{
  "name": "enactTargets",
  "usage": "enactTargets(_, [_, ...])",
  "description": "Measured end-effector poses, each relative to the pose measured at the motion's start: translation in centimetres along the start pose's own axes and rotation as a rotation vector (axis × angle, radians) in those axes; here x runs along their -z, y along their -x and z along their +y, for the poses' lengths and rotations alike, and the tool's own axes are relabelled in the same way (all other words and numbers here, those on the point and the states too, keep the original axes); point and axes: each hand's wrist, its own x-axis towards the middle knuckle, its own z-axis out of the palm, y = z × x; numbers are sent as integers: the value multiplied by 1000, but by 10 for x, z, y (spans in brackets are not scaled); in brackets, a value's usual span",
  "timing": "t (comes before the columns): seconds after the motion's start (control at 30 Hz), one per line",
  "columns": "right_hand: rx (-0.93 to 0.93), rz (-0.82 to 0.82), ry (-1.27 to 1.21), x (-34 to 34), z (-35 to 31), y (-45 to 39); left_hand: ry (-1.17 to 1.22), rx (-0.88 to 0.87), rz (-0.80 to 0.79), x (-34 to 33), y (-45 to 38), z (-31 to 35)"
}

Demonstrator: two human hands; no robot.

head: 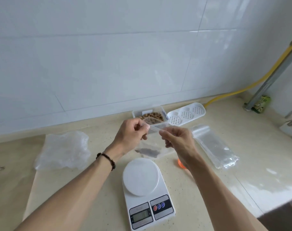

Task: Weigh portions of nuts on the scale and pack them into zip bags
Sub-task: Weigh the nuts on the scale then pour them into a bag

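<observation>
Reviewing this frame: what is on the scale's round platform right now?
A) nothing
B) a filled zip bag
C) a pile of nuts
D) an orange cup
A: the scale shows a bare white platform, while both the left hand and right hand hold the zip bag up above the counter behind it.

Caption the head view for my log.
Both hands pinch a zip bag open above the empty scale.
</observation>
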Motion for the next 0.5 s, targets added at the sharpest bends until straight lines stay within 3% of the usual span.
enactTargets(0.17, [79, -52, 64, 5, -31, 5, -4, -71, 37, 1, 14, 31])
enactTargets(0.33, [204, -97, 376, 28, -54, 8, 28, -57, 63, -12, 26, 62])
enactTargets(0.43, [302, -152, 509, 44, -68, 11, -71, -42, 3, -20, 33, 79])
enactTargets(0.5, [309, -191, 453, 58, -75, 14, -145, -64, 22, -30, 36, 90])
